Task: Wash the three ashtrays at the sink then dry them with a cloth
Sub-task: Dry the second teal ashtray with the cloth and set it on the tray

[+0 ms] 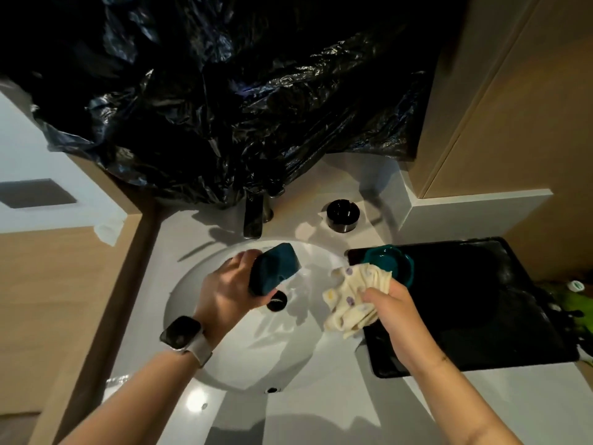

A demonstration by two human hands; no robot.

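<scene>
Head view, centre frame: my left hand (229, 282) grips a dark teal ashtray (276, 268) over the white sink (256, 348). My right hand (390, 308) clutches the cream cloth (351, 297) (spotted) beside a teal ashtray (390, 260) on the black tray (481, 300). Upper right, a black ashtray (342, 215) stands near the faucet (253, 216).

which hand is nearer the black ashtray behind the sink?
Right. The right hand, gripping the cloth, sits below the black ashtray; the left hand is farther left over the basin.
</scene>
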